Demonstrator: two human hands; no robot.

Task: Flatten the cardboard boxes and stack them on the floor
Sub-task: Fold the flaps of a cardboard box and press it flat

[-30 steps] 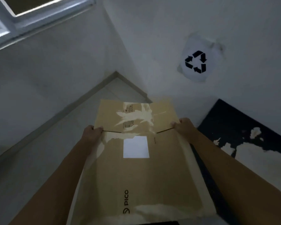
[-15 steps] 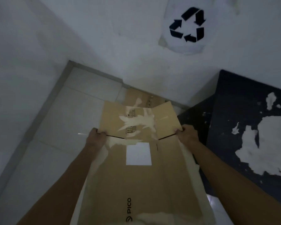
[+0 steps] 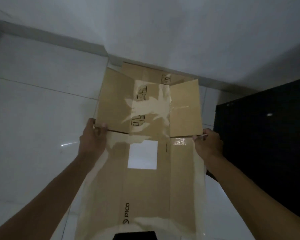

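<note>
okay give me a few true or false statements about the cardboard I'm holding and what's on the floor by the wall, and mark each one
1. Both hands hold the flattened box at its side edges. True: left hand, right hand.
2. A white label sits on the box. True.
3. The printed word on the box reads SONY. False: it reads PICO.
4. No cardboard lies by the wall. False: another cardboard piece shows beyond the held box.
5. A dark surface is on the left. False: it is on the right.

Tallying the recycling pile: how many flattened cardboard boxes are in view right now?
2. One PICO-branded flattened box is gripped at its side edges by the left hand and right hand. Another flattened box lies on the floor by the wall, mostly hidden; more may lie beneath.
</note>
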